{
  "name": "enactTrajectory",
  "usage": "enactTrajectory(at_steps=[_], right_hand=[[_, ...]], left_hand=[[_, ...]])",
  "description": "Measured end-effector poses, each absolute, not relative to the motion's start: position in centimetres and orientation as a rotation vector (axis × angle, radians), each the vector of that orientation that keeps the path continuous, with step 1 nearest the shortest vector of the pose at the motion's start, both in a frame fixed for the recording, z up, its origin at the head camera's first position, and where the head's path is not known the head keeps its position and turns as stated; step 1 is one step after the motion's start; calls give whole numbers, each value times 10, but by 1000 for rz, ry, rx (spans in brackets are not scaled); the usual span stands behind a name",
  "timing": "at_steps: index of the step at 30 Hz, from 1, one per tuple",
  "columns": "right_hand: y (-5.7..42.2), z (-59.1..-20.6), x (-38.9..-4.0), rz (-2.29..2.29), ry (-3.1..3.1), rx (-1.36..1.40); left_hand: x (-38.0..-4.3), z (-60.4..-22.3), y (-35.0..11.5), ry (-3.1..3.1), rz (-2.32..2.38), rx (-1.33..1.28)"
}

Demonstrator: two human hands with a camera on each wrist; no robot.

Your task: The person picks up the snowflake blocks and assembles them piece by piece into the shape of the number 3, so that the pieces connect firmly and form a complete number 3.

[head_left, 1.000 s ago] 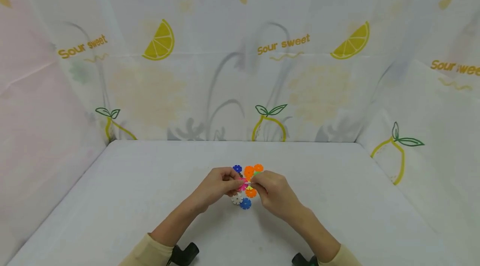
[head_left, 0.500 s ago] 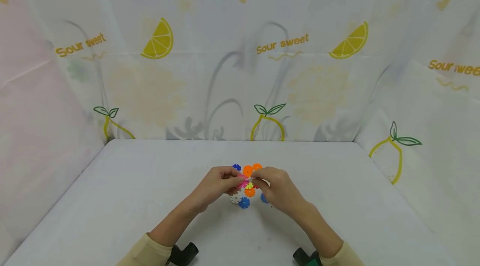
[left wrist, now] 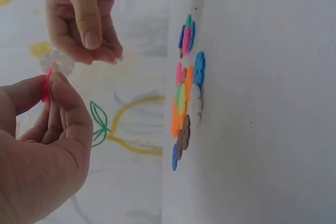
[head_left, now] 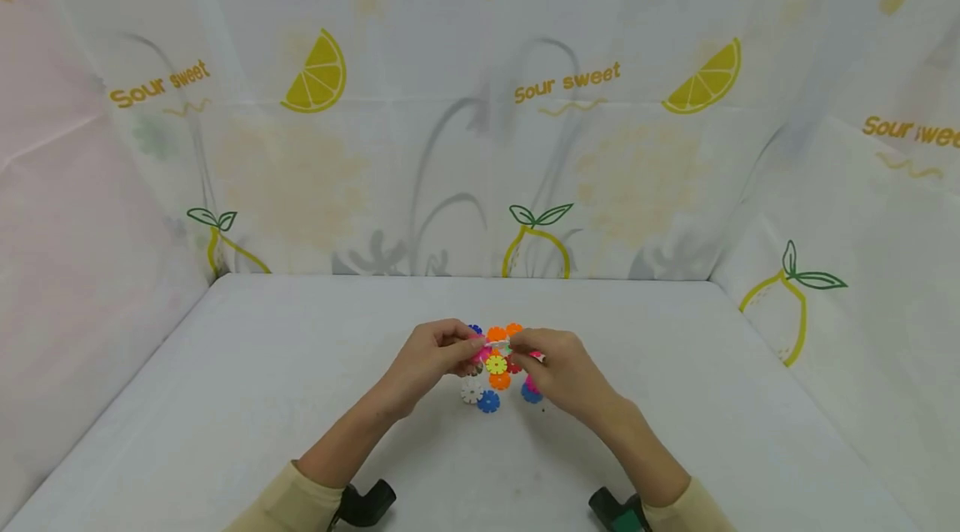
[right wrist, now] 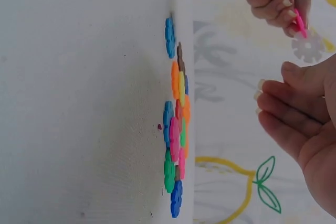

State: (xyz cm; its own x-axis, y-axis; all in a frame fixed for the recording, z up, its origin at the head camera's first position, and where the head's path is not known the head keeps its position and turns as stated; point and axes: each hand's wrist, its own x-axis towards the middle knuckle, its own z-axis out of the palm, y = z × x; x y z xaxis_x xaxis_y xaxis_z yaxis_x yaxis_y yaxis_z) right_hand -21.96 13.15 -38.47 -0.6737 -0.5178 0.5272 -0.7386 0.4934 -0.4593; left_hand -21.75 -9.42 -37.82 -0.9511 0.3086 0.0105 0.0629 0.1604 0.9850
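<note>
My left hand pinches a pink snowflake disc between thumb and fingers above the table. Joined to the pink disc at an angle is a white, notched snowflake disc. My right hand is just right of the white disc, its fingertips close to the rim. In the right wrist view its thumb and fingers are spread apart with nothing between them. Below both hands lies a cluster of loose discs, among them a yellow disc, an orange disc and a light blue disc.
The discs lie flat on a white table, some overlapping, with more partly hidden under the hands. A white disc sits at the cluster's near left. Behind the table hangs a lemon-printed cloth. Black wrist devices show at the sleeves.
Both hands have risen a little with the joined discs. The right hand has shifted slightly right, uncovering pink and blue discs beneath it; the yellow disc shows more fully.
</note>
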Motion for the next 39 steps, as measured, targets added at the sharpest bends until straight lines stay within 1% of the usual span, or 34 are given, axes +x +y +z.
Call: enactTrajectory(at_steps=[6,11,16,27,39], right_hand=[[136,-388,-223,823,-2564,1041],[140,-392,-225,691,-2805,897],[142,-394,-225,664,-2995,781],[144,-398,-226,510,-3064,771],[140,-401,-226,548,-3081,757]], left_hand=[[-218,-379,-94,2245,1908,322],[-217,-382,-92,2240,1903,307],[-215,-385,-91,2245,1888,326],[-213,-388,-89,2301,1853,343],[-212,-387,-87,2324,1852,330]])
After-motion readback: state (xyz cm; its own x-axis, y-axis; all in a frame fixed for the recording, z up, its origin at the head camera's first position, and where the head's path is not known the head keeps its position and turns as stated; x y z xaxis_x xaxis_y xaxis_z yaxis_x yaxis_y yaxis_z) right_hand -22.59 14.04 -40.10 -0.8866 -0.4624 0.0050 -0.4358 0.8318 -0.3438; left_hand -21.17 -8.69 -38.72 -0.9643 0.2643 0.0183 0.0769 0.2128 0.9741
